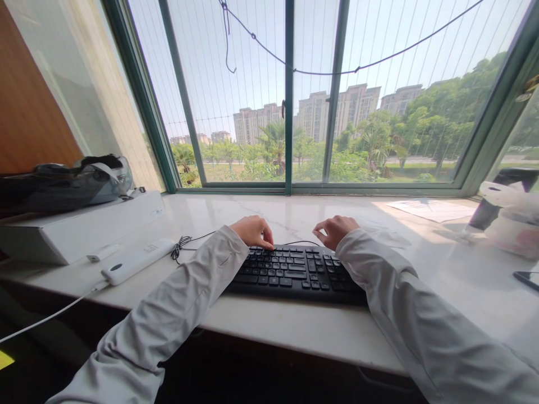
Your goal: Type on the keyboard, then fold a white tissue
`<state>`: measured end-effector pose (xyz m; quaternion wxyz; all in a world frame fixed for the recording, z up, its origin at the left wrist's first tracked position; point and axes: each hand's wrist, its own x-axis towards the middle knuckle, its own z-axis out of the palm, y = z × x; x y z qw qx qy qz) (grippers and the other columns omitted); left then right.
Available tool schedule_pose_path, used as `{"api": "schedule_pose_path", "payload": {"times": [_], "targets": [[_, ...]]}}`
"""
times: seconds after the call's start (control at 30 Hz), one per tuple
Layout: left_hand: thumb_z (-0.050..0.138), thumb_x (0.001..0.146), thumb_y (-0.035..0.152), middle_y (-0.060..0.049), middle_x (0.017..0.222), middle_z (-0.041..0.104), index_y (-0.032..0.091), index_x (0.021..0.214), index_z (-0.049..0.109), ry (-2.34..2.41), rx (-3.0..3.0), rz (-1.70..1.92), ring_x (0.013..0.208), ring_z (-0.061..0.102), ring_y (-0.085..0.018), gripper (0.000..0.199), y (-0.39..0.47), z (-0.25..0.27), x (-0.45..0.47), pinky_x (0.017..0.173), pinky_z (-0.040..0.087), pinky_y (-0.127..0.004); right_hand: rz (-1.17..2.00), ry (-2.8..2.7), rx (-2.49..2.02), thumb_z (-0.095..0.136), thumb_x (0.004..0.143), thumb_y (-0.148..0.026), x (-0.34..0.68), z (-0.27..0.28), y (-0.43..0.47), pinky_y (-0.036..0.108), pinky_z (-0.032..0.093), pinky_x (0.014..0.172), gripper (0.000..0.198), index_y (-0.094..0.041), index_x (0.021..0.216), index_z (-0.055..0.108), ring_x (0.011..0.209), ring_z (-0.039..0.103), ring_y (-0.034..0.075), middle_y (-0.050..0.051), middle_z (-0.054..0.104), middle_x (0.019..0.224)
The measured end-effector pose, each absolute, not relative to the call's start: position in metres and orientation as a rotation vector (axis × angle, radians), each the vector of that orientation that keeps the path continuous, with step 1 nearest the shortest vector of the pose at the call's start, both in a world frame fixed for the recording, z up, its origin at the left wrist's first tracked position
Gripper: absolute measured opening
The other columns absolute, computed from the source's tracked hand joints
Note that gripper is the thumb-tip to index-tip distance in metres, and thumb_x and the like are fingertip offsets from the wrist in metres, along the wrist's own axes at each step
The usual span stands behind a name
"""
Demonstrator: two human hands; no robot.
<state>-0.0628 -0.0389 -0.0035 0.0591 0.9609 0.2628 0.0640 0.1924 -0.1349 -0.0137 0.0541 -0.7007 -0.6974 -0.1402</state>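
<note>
A black keyboard (290, 275) lies on the white stone sill in front of me. My left hand (251, 231) is at its back edge, with the fingers curled and the thumb tip touching down by the top row of keys. Above the keyboard's back right part is my right hand (337, 230), fingers bent in and thumb close to the index finger. Whether either hand has something small in its fingers cannot be made out. Grey sleeves cover both forearms, and the right one hides the keyboard's right end. A thin black cable (301, 242) runs behind the keyboard.
To the left lie a white power strip (138, 261), a bundled black cord (180, 247) and a white box (84, 230) with a dark bag (71, 182) on it. At right are a paper sheet (432, 210) and a plastic bag (516, 221). A green-framed window (288, 140) stands behind.
</note>
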Motion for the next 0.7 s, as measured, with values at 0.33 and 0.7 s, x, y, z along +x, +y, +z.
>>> {"api": "schedule_pose_path", "payload": {"times": [0.33,0.7], "targets": [[0.072,0.07,0.041,0.001,0.07,0.072,0.024,0.079,0.078,0.759,2.833,0.249,0.066,0.064,-0.012,0.02,-0.0387,-0.0012,-0.0632,0.061,0.04,-0.02,-0.427,-2.127,-2.123,0.044,0.086,-0.048,0.1922,-0.0144,-0.135,0.035,0.044,0.072,0.035,-0.036,0.101,0.073,0.084,0.065,0.025,0.005,0.073,0.095],[0.072,0.069,0.04,0.002,0.071,0.072,0.027,0.078,0.078,0.798,2.904,0.201,0.067,0.063,-0.013,0.017,-0.0396,-0.002,-0.0622,0.063,0.041,-0.021,-0.421,-2.133,-2.116,0.044,0.086,-0.048,0.1924,-0.0132,-0.1352,0.035,0.044,0.071,0.036,-0.035,0.102,0.073,0.085,0.065,0.025,0.006,0.073,0.095]]}}
